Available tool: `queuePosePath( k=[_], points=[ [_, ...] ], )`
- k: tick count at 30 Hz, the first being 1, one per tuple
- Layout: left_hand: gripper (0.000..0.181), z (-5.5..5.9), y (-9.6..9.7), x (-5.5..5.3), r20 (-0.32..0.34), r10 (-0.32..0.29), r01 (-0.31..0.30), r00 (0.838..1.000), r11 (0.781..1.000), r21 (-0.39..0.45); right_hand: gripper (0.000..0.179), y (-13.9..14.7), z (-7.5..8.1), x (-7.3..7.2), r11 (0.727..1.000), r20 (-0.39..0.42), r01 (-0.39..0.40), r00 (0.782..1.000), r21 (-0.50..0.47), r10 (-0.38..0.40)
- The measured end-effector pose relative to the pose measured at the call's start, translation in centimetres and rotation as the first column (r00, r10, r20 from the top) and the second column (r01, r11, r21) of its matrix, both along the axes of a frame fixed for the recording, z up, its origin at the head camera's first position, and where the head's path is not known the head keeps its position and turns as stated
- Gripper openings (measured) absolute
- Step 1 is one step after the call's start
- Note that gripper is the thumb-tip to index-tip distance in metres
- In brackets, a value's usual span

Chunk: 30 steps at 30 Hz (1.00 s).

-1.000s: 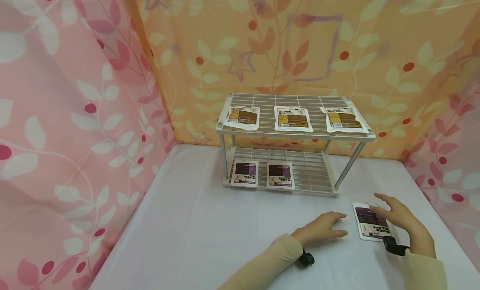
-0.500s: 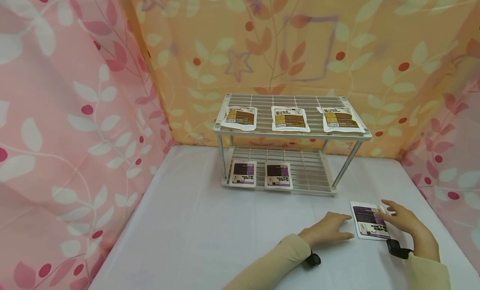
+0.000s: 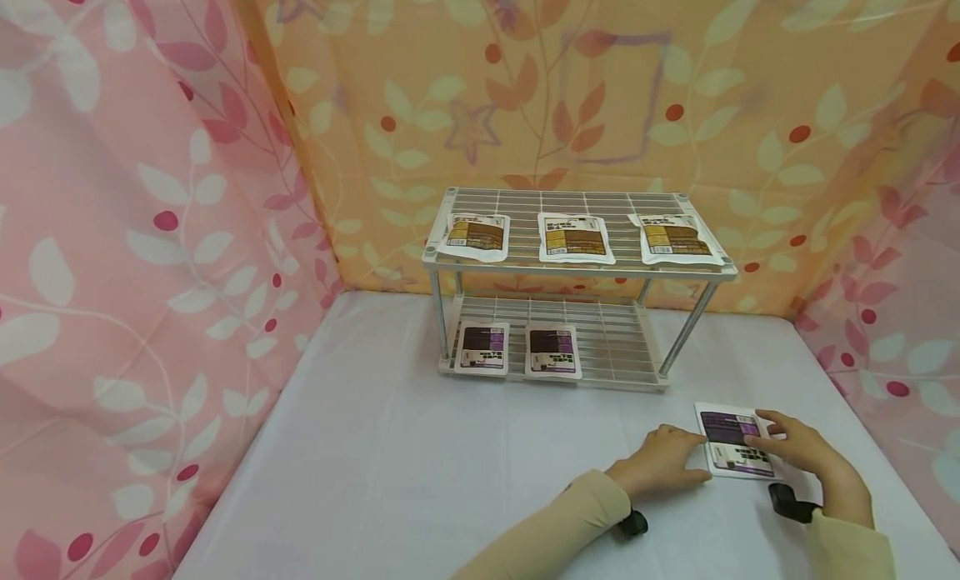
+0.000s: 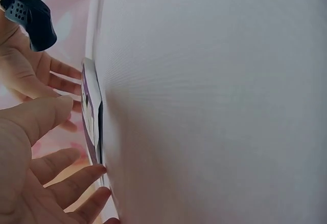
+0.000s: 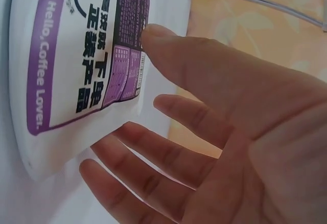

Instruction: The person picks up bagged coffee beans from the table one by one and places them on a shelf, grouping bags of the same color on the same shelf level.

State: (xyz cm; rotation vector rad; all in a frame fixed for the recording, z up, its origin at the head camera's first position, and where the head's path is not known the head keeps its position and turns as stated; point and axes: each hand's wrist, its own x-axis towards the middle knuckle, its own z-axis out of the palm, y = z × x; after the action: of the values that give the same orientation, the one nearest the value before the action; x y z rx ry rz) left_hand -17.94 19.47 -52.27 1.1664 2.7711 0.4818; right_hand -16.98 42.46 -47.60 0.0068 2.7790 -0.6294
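Note:
A flat white and purple pouch (image 3: 726,430), printed "Hello, Coffee Lover." (image 5: 66,60), lies on the white tabletop at the right. My left hand (image 3: 663,461) is at its left edge, fingers spread and fingertips low by the cloth. In the left wrist view, that hand's fingertips (image 4: 99,170) come right up to the thin edge of the pouch. From the other side, my right hand (image 3: 810,455) reaches over the right edge. Its thumb (image 5: 163,42) overlaps the printed face in the right wrist view, and its loosely spread fingers meet the pouch's edge.
Behind stands a two-tier white wire rack (image 3: 622,355). Its lower tier bears two purple pouches, one at the left (image 3: 482,348) and another beside it (image 3: 552,352). Three brown-labelled pouches, including a middle one (image 3: 576,240), lie on top. Patterned curtains (image 3: 420,130) enclose the table.
My left hand has moved right, up to the pouch's left edge. The right hand has settled at its right edge, fingers closer to it. The head view has shifted slightly.

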Motion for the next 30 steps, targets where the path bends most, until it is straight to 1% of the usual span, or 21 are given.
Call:
queuePosePath(
  k=[4, 9, 14, 18, 23, 26, 30],
  points=[
    [0.053, 0.2, 0.0, 0.2, -0.004, 0.009, -0.009, 1.0, 1.0, -0.005, 0.077, -0.2, 0.1, 0.0, 0.999, 0.032, 0.009, 0.999, -0.04, -0.008],
    [0.052, 0.2, -0.2, 0.3, -0.009, 0.014, -0.014, 1.0, 1.0, 0.016, 0.079, -0.4, -0.1, 0.0, 0.996, 0.053, 0.026, 0.998, -0.09, -0.021],
    [0.05, 0.0, -0.2, 0.3, -0.004, 0.014, -0.014, 1.0, 0.999, 0.043, 0.078, -0.5, -0.1, -0.1, 0.995, 0.054, 0.029, 0.998, -0.094, -0.024],
    [0.048, -0.2, -0.4, 0.2, 0.019, 0.01, -0.012, 1.0, 0.996, 0.086, 0.078, -0.8, -0.1, -0.1, 0.994, 0.055, 0.029, 0.998, -0.102, -0.023],
    [0.044, -0.4, -0.7, -0.1, 0.053, -0.014, 0.006, 0.998, 0.987, 0.159, 0.078, -1.3, 0.0, -0.2, 0.993, 0.049, 0.024, 0.999, -0.113, -0.018],
    [0.042, -0.5, -1.0, -0.1, 0.074, -0.001, -0.014, 0.997, 0.979, 0.202, 0.077, -1.7, 0.3, -0.2, 0.995, 0.02, -0.002, 1.0, -0.103, 0.005],
    [0.037, -0.6, -1.4, -0.1, 0.067, 0.059, -0.075, 0.996, 0.961, 0.266, 0.077, -2.3, 0.8, -0.2, 0.996, -0.03, -0.032, 0.999, -0.084, 0.03]
  ],
)
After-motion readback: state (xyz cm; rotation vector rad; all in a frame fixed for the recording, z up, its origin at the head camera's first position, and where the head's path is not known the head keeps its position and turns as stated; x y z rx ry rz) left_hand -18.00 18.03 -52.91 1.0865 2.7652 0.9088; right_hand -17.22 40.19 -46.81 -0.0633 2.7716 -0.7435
